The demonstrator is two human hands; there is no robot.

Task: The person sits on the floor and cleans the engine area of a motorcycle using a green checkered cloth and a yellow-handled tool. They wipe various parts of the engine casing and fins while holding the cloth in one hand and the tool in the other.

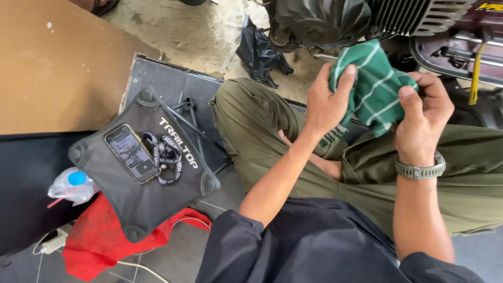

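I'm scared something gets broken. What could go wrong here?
The phone lies loose on the tilted black folding stool; a knee bump might slide it off. The green cloth, bunched between left hand and right hand, sits close to the engine and might snag there.
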